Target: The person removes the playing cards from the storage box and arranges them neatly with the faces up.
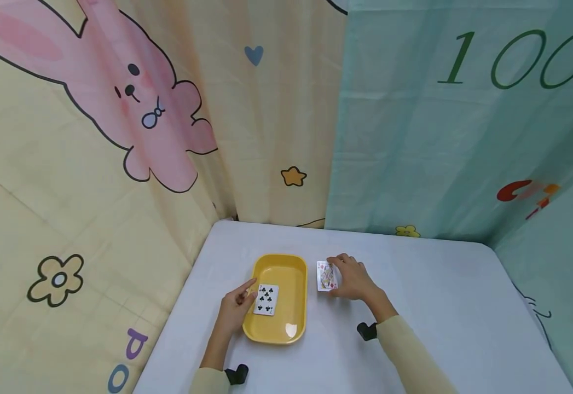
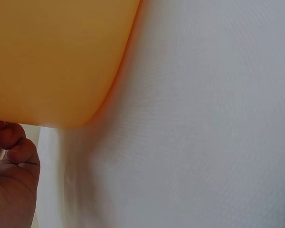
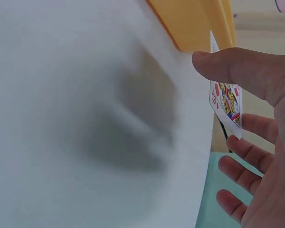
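Observation:
My left hand [image 1: 233,311] is at the left rim of a yellow tray [image 1: 291,323], thumb and forefinger gripping the edge. In the left wrist view its curled fingers [image 2: 21,152] sit against the tray's side [image 2: 52,61]. A white playing card with several black clubs [image 1: 266,300] lies face up inside the tray, close to the left thumb. Right of the tray, my right hand [image 1: 355,278] pinches a red face card [image 1: 325,275] by its opposite edges. The right wrist view shows this card [image 3: 228,102] between thumb and fingertips, with diamond marks along its edge.
A white table [image 1: 439,306] carries the tray. Patterned cloth hangs behind and to the left, with a pink rabbit [image 1: 143,98]; a teal cloth [image 1: 439,137] hangs at the right. Black straps [image 1: 237,375] are at both wrists.

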`<state>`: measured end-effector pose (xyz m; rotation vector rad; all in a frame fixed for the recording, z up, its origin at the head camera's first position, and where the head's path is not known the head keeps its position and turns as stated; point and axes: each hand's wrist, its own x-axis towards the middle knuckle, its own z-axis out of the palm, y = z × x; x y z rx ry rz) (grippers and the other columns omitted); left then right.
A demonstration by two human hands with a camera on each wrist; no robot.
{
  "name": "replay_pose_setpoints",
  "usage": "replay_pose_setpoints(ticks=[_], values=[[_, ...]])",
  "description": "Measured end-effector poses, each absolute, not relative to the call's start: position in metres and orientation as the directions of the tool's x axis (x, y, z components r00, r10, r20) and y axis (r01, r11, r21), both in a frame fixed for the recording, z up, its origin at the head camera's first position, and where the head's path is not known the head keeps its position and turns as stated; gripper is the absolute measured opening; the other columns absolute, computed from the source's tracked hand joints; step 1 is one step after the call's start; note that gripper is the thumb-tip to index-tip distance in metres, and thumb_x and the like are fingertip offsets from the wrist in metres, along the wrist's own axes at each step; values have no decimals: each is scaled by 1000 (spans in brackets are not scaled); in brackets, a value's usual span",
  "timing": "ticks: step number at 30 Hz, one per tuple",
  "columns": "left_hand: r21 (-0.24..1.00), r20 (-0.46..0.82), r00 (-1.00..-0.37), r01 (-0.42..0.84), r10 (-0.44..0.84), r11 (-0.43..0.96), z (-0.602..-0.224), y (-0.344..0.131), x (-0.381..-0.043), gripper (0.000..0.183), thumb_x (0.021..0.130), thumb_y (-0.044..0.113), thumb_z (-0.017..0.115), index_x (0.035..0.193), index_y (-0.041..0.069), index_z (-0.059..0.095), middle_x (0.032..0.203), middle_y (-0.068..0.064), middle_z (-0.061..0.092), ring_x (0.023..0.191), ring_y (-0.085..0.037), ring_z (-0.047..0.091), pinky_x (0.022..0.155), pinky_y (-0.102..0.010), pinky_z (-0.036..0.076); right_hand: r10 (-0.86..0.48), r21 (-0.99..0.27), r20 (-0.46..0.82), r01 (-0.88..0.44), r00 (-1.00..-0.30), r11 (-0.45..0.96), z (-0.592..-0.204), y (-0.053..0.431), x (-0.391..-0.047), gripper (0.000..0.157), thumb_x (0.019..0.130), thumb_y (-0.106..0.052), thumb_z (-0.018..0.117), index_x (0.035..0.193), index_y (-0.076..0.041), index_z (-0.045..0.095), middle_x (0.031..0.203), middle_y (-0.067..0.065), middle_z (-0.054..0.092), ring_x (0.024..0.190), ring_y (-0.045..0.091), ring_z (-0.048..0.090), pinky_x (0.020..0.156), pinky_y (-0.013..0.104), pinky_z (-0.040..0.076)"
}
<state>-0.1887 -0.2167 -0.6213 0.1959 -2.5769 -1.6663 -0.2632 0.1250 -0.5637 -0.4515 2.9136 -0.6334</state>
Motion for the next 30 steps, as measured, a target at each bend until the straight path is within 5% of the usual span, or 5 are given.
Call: replay_pose_setpoints(ticks=[14, 30], values=[[911, 9, -991, -47, -134, 410, -627, -214, -191, 38, 97, 18, 73, 134, 23, 70, 85, 1, 50, 68, -9, 44, 55, -20, 37, -301, -397, -170, -214, -938, 892, -616, 134, -270, 88, 66, -47, 94, 143, -21, 58, 141, 12, 51, 125, 33, 46, 105, 57, 41], [913, -7, -993, -55, -119, 404, -622, -219, -188, 40, 97, 18, 72, 137, 23, 69, 85, 1, 48, 65, -7, 41, 54, -19, 35, -297, -423, -194, -194, -935, 885, -609, 128, -266, 94, 68, -46, 94, 148, -19, 53, 145, 13, 48, 130, 35, 43, 109, 61, 37]])
